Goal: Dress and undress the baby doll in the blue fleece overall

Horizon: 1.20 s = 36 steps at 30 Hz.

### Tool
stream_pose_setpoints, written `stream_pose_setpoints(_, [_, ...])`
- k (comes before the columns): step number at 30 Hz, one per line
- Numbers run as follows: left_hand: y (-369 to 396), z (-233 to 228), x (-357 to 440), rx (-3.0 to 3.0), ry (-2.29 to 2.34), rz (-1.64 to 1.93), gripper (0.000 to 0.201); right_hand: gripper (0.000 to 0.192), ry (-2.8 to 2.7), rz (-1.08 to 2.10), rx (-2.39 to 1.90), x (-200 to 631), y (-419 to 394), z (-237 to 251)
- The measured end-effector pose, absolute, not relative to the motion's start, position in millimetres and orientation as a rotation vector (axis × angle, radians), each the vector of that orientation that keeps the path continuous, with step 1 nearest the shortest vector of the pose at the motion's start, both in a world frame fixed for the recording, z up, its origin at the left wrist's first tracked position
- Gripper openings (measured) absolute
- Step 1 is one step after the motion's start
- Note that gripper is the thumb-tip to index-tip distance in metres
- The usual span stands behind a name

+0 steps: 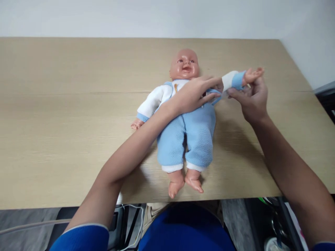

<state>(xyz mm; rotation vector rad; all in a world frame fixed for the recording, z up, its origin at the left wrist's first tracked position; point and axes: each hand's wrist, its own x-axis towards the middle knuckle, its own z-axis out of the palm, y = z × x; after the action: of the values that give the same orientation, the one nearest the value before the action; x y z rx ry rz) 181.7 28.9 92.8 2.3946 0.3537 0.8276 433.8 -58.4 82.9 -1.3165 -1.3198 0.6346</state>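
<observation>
A baby doll (pixel 187 137) lies on its back on the light wooden table (pixel 65 115), head away from me and bare feet at the near edge. It wears light blue fleece overalls over a white top with blue cuffs. My left hand (pixel 195 93) reaches across its chest and pinches the blue overall strap (pixel 216 96) at the doll's shoulder. My right hand (pixel 252 99) holds the doll's arm by its white sleeve (pixel 230 80), stretched out to the right and raised off the table.
The table ends just beyond the doll's feet, with cables (pixel 131 223) and dark gear on the floor below. A white wall (pixel 157 17) backs the far edge. The table's right edge runs close past my right hand.
</observation>
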Motion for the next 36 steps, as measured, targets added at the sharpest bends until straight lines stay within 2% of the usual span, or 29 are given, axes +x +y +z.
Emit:
stream_pose_setpoints(5, [22,100,172,2.344,0.378,0.816,0.019,0.073,-1.529,0.677,-1.435,405,-55,97])
stream_pose_setpoints(8, [20,101,167,2.414,0.337,0.845,0.02,0.075,-1.621,0.67,-1.539,399,-56,90])
stream_pose_setpoints(12, [15,105,163,2.327,0.489,0.799,0.007,0.072,-1.698,0.642,-1.444,403,-58,75])
stream_pose_setpoints(14, [12,107,163,2.255,0.528,0.797,0.009,0.073,-1.761,0.596,-1.352,407,-60,69])
stream_pose_setpoints(18, [12,109,166,2.222,0.471,0.841,0.014,0.056,-1.879,0.43,-1.246,417,-61,53])
stream_pose_setpoints(23, [24,113,171,2.391,0.366,0.846,0.012,0.058,-1.882,0.239,-1.011,420,-56,28])
stream_pose_setpoints(26, [30,116,172,2.425,0.342,0.834,0.013,0.057,-1.863,0.214,-1.008,417,-56,23])
stream_pose_setpoints(32, [34,114,175,2.32,0.39,0.815,0.026,0.056,-1.818,0.173,-1.117,405,-62,28])
stream_pose_setpoints(36, [38,112,177,2.252,0.408,0.769,0.025,0.05,-1.814,0.156,-1.122,399,-64,31])
